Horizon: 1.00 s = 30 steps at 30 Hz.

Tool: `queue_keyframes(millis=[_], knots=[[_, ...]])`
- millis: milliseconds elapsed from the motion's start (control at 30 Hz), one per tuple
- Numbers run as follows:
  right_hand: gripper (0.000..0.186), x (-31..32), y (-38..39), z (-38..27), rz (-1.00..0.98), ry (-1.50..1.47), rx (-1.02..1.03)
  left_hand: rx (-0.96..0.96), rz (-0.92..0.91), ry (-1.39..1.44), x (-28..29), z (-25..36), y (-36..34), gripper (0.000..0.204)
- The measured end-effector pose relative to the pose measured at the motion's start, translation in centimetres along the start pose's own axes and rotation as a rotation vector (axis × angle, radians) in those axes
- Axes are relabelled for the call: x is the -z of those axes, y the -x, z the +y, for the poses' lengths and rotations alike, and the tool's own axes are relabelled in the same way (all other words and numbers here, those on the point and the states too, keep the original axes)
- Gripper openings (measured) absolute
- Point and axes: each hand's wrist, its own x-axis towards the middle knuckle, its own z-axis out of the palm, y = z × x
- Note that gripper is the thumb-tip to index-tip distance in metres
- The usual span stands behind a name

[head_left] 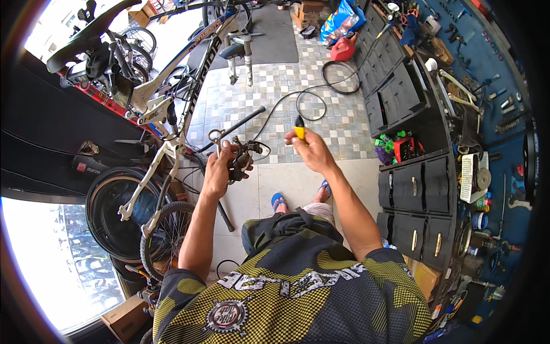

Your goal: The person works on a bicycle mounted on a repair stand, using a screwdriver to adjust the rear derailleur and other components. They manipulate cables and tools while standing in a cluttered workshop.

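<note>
My left hand [215, 171] is closed round a dark bicycle derailleur [243, 163], with its spring and metal plates showing past the fingers. A light metal loop [216, 136] stands up by the thumb; whether it belongs to the derailleur I cannot tell. To the right, my right hand [313, 151] pinches a small yellow thing with a black tip [299, 127], perhaps a screwdriver handle or a small bottle. That tip points up and away from me, and the two hands are apart. The palm side of the right hand is hidden.
A white and black bicycle frame [192, 86] hangs at the left, with wheels [163, 235] below it. A black hose [286, 94] loops over the tiled floor near a red jug [342, 49]. Black drawers [415, 183] and a blue tool wall [498, 63] line the right.
</note>
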Motion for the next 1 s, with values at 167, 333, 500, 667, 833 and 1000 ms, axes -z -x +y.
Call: queue_keyframes(millis=[167,333,500,667,833,1000], knots=[[0.020,0.2,0.6,-0.6,-0.032,0.024,-0.166,-0.067,0.096,0.271,0.7,-2.1,1.9,0.068],[0.031,-3.3,0.8,-3.1,-0.177,0.020,-0.173,-0.140,0.188,0.483,0.0,-3.7,3.5,0.065],[0.032,-5.7,0.5,-4.7,-0.270,0.095,-0.136,-0.215,0.257,0.606,-1.3,-4.5,4.4,0.065],[0.031,-6.2,0.0,-4.4,-0.297,0.095,-0.070,-0.266,0.269,0.611,-2.1,-4.3,5.3,0.064],[0.027,-5.7,0.1,-3.8,-0.280,0.120,-0.096,-0.293,0.267,0.571,-3.2,-4.0,5.5,0.060],[0.027,-4.7,0.4,-3.7,-0.230,0.117,-0.145,-0.263,0.255,0.543,-4.2,-3.8,5.0,0.058]])
